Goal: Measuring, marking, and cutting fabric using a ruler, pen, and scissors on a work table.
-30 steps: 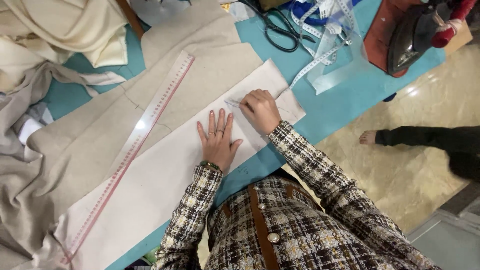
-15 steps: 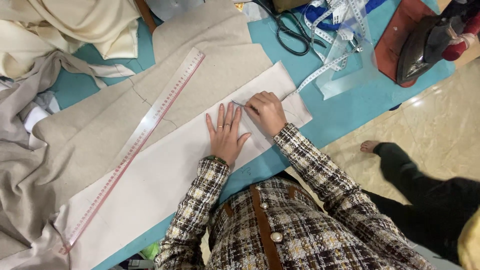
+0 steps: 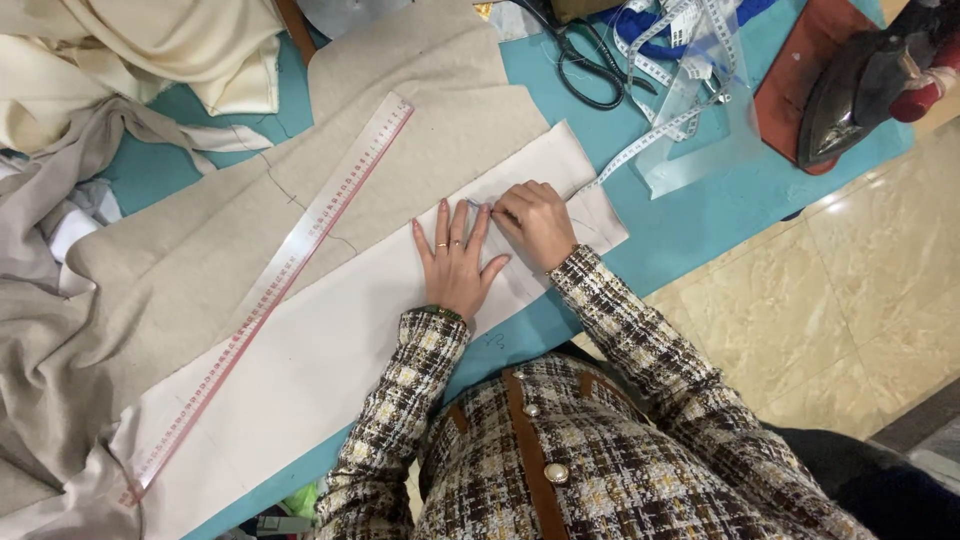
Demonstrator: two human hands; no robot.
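Note:
My left hand (image 3: pixel 457 258) lies flat, fingers spread, on a long pale paper pattern (image 3: pixel 330 360) laid over beige fabric (image 3: pixel 200 260). Right beside it, my right hand (image 3: pixel 535 222) is closed with the fingertips pinched on a small marking tool that touches the pattern; the tool itself is mostly hidden. A long clear ruler (image 3: pixel 280 280) with red marks lies diagonally along the pattern's far edge, to the left of both hands.
The teal table (image 3: pixel 700 220) carries black scissors (image 3: pixel 585 70), a white measuring tape (image 3: pixel 650 130), a clear plastic curve ruler (image 3: pixel 700 140) and an iron (image 3: pixel 870 80) on a red-brown mat. Cream and grey fabric (image 3: pixel 110 50) is heaped at left. Tiled floor (image 3: pixel 850 300) lies right.
Both hands stay on the pattern, the right one shifted slightly along its edge. A person standing on the floor at right has left the view.

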